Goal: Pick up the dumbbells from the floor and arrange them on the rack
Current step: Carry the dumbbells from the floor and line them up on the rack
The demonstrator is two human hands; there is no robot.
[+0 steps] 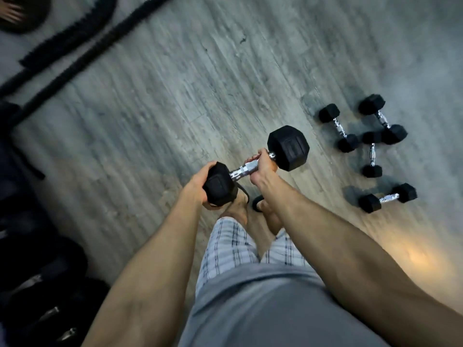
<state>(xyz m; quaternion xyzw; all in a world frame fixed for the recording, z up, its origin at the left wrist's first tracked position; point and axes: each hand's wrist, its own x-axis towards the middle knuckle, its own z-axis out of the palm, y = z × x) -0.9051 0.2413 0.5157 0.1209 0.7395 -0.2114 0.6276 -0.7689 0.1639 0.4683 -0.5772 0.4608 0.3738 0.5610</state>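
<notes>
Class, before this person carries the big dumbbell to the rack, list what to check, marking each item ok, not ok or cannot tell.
1. Right hand grips the held dumbbell by its handle: ok.
2. Left hand cups one head: ok.
3. Ropes lie clear of the feet: ok.
4. Free place on the rack: cannot tell, dark and blurred.
5. Floor cleared: not ok, four small dumbbells lie there.
</notes>
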